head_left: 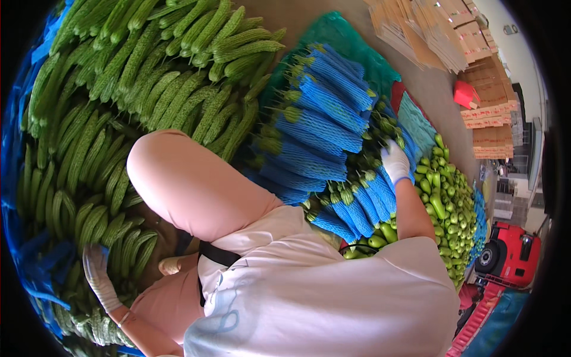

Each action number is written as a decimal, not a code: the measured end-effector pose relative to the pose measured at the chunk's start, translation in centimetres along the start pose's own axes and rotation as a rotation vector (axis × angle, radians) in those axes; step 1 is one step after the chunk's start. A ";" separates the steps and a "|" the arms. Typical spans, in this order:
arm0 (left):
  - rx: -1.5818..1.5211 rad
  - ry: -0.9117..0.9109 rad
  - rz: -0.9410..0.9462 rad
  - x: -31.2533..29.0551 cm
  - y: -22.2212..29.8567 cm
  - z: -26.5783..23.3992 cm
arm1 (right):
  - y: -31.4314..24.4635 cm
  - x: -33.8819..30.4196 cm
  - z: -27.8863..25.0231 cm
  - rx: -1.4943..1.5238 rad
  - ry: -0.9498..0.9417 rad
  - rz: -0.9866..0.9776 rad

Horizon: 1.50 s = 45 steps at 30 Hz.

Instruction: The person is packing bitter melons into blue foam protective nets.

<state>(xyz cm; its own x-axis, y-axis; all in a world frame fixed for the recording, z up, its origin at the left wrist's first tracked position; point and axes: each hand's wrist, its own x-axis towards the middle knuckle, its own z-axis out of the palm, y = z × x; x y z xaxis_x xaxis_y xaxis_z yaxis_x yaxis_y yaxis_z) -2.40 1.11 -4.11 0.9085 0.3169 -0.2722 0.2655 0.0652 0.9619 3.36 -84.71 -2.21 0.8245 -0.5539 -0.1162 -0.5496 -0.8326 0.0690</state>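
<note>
My left hand (99, 276), in a white glove, hangs low over the loose green bitter melons (178, 98) at the left. Its fingers are stretched out, and a bit of blue shows at the tips. On the right, my gloved right hand (397, 163) reaches down onto a pile of bitter melons in blue net sleeves (318, 140). Its fingers curl over a sleeved bitter melon (385, 178), and their tips are partly hidden. Stem ends poke out of the sleeves around that hand. My raised pink-clad knee stands between the loose melons and the sleeved pile.
Beyond the sleeved pile lies a green plastic sheet (380, 62). Light-green peppers (443, 196) are heaped to the right. Cardboard boxes (488, 89) and flat cartons (416, 33) stand farther off, with a red bag (466, 95). A red vehicle (508, 256) is at the far right.
</note>
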 end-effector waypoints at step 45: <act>-0.958 1.050 0.561 -1.5 6.7 -6.2 | -78.3 -42.7 11.2 0.408 -0.989 -1.727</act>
<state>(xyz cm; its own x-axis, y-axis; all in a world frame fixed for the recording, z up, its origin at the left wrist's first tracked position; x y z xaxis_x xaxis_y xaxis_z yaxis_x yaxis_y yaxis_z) -3.97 6.92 2.91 0.0762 0.9879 -0.1352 -0.7010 0.1495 0.6973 9.70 4.17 -13.72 0.1519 0.9670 -0.2048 0.4629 -0.2527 -0.8497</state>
